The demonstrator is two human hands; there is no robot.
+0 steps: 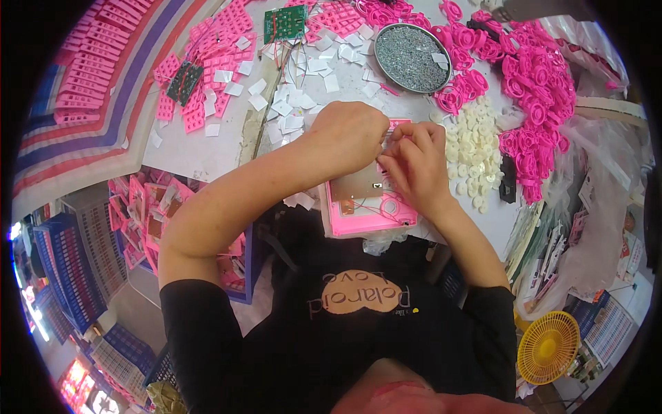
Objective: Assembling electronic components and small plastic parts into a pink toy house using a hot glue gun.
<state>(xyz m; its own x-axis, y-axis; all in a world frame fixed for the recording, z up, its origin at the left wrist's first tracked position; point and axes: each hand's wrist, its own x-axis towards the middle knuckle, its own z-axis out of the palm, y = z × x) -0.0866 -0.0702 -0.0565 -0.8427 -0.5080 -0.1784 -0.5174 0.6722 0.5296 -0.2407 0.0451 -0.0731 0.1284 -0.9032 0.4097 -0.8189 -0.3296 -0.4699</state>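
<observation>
A pink plastic casing [372, 224] lies at the table's near edge, its inside showing a tan-grey board [354, 186] and thin red wires. My left hand [350, 134] is closed in a fist over the far part of the casing, knuckles up. Close beside it, my right hand [418, 162] bends over the casing's right side, thumb and fingers drawn together. Whatever either hand grips is hidden by the fingers. The two hands nearly meet at the fingertips. White square pads [331, 83] are scattered beyond my left hand.
A round metal tray of screws [412, 58] stands beyond my hands. Pink ring-shaped parts [534, 90] and small cream round parts [476, 152] pile up rightward. Pink keypads [224, 31] and a green circuit board [285, 24] lie far left. A crate of pink casings [141, 221] sits below the table's left.
</observation>
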